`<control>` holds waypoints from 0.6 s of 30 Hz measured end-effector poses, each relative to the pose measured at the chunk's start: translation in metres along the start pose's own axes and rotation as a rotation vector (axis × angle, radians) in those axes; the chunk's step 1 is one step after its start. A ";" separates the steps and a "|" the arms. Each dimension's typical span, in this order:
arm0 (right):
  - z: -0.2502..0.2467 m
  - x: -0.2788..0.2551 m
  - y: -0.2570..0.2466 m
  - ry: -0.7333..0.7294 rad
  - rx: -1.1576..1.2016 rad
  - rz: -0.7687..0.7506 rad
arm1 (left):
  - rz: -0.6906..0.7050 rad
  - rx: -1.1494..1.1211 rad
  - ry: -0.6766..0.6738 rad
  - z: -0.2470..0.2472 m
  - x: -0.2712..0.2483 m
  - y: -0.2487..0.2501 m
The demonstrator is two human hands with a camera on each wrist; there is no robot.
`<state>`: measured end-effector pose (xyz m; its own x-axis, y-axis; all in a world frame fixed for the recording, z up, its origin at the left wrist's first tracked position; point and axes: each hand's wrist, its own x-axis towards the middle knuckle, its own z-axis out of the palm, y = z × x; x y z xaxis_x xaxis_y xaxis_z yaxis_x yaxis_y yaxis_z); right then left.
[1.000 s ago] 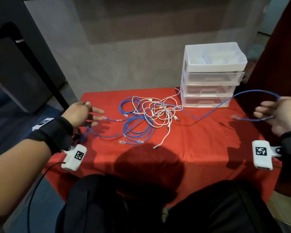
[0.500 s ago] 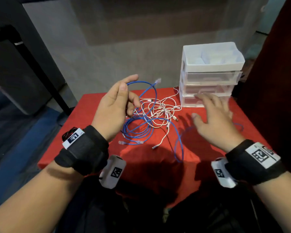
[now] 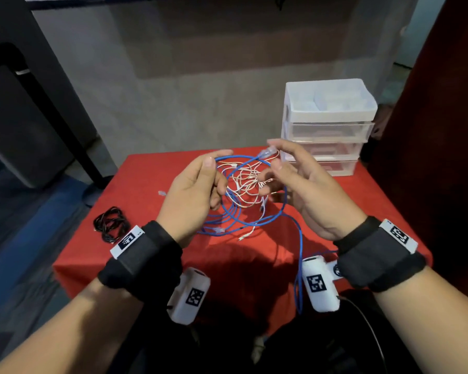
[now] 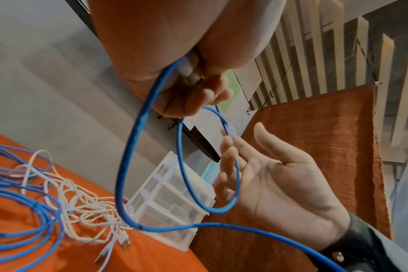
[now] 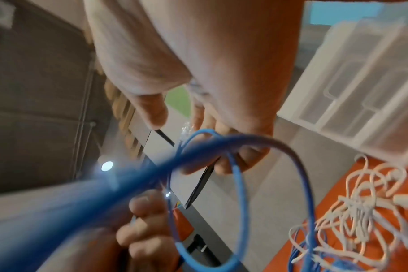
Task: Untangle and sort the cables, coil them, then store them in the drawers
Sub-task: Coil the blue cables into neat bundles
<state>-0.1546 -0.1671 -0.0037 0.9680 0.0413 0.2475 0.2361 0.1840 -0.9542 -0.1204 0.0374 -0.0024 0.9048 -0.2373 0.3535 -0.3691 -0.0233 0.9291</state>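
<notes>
My left hand (image 3: 214, 174) is raised over the red table (image 3: 146, 238) and grips a blue network cable (image 3: 243, 159) bent into a loop; the left wrist view shows its fingers (image 4: 193, 88) curled round the cable (image 4: 133, 147). Facing it, my right hand (image 3: 276, 168) has straight, spread fingers, the loop lies across them, and the cable's clear plug (image 3: 268, 151) sits at their tips. The cable's tail (image 3: 299, 265) hangs off the table front. Below lie more blue cables (image 3: 227, 220) tangled with white cables (image 3: 243, 182). A white three-drawer unit (image 3: 327, 125) stands at the back right, drawers closed.
A coiled black cable (image 3: 110, 224) lies near the table's left edge. A loose clear plug end (image 3: 162, 193) rests left of the pile. A dark red curtain (image 3: 443, 157) hangs close on the right, and a grey wall stands behind the table.
The hands were stretched wide apart a second ago. The left hand has lifted the blue cable into a loop, and the right hand rose from over the table to meet it.
</notes>
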 end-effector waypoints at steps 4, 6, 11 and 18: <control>-0.001 0.001 -0.004 0.063 0.016 0.041 | 0.020 0.218 0.025 0.001 -0.004 -0.007; -0.001 0.002 -0.007 0.033 0.009 0.043 | 0.021 0.260 0.010 0.000 -0.005 -0.011; 0.009 0.002 -0.011 -0.042 -0.057 0.059 | 0.118 0.356 -0.154 0.008 -0.013 -0.006; 0.011 0.003 -0.013 0.063 -0.215 0.035 | -0.005 0.339 -0.053 0.008 -0.005 0.000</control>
<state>-0.1559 -0.1585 0.0112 0.9776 -0.0189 0.2095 0.2088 -0.0303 -0.9775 -0.1265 0.0310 -0.0051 0.8976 -0.2864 0.3350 -0.4227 -0.3438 0.8385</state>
